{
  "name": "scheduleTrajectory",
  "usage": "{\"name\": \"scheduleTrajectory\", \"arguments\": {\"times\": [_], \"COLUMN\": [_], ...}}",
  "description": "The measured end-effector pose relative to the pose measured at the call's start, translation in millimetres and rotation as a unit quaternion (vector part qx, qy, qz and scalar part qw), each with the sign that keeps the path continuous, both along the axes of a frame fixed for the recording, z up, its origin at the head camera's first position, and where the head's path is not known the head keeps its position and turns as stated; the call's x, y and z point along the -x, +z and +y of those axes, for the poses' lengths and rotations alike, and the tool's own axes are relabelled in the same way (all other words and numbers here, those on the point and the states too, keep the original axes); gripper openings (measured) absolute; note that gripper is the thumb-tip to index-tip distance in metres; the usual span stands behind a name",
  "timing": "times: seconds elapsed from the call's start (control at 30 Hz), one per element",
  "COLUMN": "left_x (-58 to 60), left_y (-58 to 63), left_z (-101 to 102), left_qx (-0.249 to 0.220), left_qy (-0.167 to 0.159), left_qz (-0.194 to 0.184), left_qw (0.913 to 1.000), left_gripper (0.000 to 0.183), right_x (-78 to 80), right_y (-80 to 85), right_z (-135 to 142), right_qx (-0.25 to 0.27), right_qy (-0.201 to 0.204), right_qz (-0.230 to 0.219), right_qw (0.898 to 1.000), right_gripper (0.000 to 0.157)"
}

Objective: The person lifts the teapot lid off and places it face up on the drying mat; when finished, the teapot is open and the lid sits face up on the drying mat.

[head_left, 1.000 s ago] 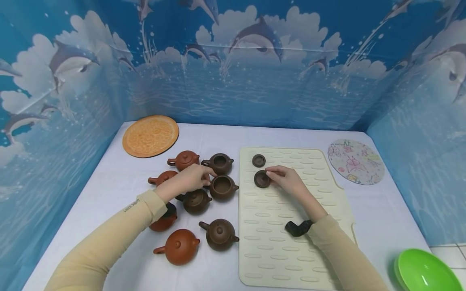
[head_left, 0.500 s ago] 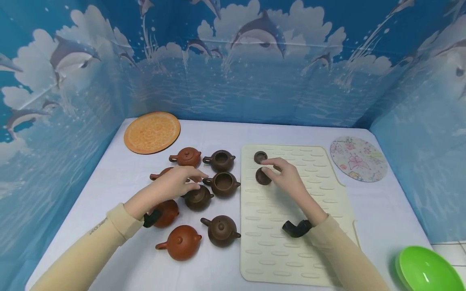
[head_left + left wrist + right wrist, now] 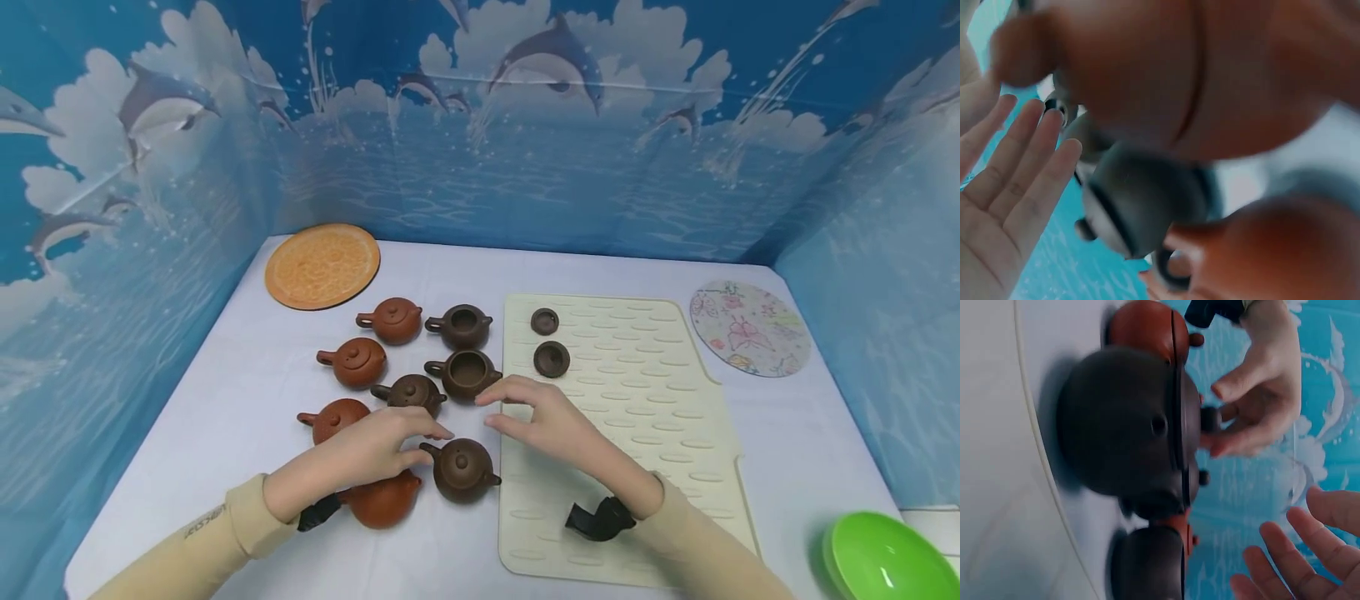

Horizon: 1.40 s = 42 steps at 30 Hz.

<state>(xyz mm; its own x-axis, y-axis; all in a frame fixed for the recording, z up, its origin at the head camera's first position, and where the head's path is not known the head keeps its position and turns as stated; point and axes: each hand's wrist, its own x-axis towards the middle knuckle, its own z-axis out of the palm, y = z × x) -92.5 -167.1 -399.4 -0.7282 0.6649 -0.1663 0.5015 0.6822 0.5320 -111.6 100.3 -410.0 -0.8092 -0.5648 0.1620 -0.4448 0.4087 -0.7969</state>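
In the head view my left hand (image 3: pixel 367 450) hovers over the reddish teapots, its loose fingers close to the handle of a lidded dark brown teapot (image 3: pixel 461 471). My right hand (image 3: pixel 543 421) is above the mat's left edge, fingers relaxed and holding nothing, near a lidless dark teapot (image 3: pixel 467 372). Another lidless dark teapot (image 3: pixel 462 326) stands behind it. Two dark lids, a larger lid (image 3: pixel 552 359) and a smaller lid (image 3: pixel 545 322), lie on the cream mat (image 3: pixel 637 492). The right wrist view shows the lidded teapot (image 3: pixel 1116 419) with my left hand (image 3: pixel 1266 387) beside its knob.
Several reddish teapots, such as one teapot (image 3: pixel 395 321) at the back, and another lidded dark teapot (image 3: pixel 412 392) stand at left. An orange round mat (image 3: pixel 322 267), a drawn-on disc (image 3: pixel 750 329) and a green bowl (image 3: pixel 885 550) lie around the edges.
My left hand has left the lidless teapot and come forward to the lidded dark one. My right hand has let go of the larger lid and moved left and forward.
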Motion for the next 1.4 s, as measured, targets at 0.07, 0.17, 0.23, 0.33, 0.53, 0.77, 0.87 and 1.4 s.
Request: {"name": "scheduleTrajectory", "arguments": {"times": [0.07,0.17,0.23,0.33,0.53,0.77,0.87,1.4], "left_x": [-1.3,-1.2,0.2,2.8,6.8,7.7,7.3,6.9], "left_y": [-4.1,-9.4,-12.6,-17.3,-24.0,-28.5,-30.1,-31.8], "left_z": [2,2,1,1,3,3,3,5], "left_qx": [0.004,0.003,-0.004,-0.02,-0.039,-0.044,-0.046,-0.057], "left_qy": [0.0,0.0,0.0,-0.004,-0.005,0.002,0.008,0.022], "left_qz": [-0.004,-0.008,-0.014,-0.014,-0.011,-0.004,-0.004,-0.025], "left_qw": [1.0,1.0,0.9999,0.9997,0.9992,0.999,0.9989,0.9978], "left_gripper": [0.032,0.032,0.031,0.029,0.024,0.022,0.021,0.02], "right_x": [-6.3,-13.9,-17.1,-21.0,-25.0,-24.9,-24.6,-25.0], "right_y": [-1.8,-5.0,-8.8,-13.5,-20.9,-25.8,-27.8,-27.6], "right_z": [-4,-10,-14,-19,-25,-27,-28,-29], "right_qx": [0.0,0.001,0.0,-0.012,-0.039,-0.047,-0.05,-0.077], "right_qy": [0.028,0.069,0.09,0.104,0.104,0.091,0.087,0.086], "right_qz": [0.002,-0.004,-0.005,-0.004,0.039,0.062,0.073,0.079], "right_qw": [1.0,0.998,0.996,0.994,0.993,0.993,0.992,0.99], "right_gripper": [0.022,0.022,0.022,0.021,0.02,0.019,0.019,0.016]}}
